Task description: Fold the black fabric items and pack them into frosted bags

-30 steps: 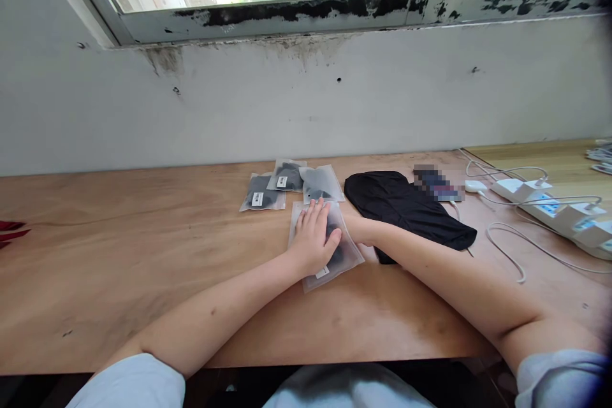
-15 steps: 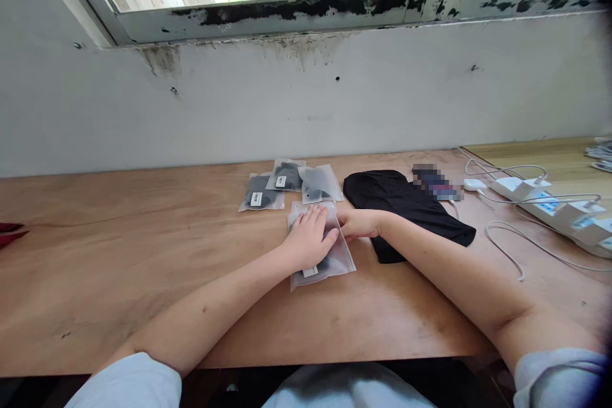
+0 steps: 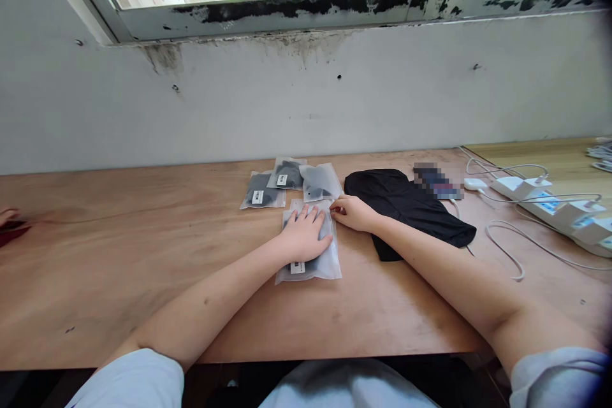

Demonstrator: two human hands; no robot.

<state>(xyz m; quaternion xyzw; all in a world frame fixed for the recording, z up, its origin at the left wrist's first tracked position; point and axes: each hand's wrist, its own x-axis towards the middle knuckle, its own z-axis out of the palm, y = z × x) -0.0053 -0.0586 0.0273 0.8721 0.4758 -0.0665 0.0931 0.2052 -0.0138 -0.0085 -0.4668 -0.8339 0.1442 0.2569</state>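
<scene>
A frosted plastic zip bag with a dark item and a white label inside lies flat on the table before me. My left hand presses down on it, palm flat and fingers spread. At the bag's far right corner, my right hand has its fingertips pinched together on the edge. Just beyond lie three similar bags: a labelled left bag, a labelled middle bag and a right bag with no label in sight. A folded black cloth spreads beside and behind my right hand.
A blurred phone lies past the cloth. Farther right stand a white power strip with chargers and a loose white cable. At the far left edge, another person's hand rests by something red. A wall backs the table.
The zip bag has turned and its near end has shifted left. My right hand has moved slightly up and left along its edge. Another person's hand has appeared at the far left.
</scene>
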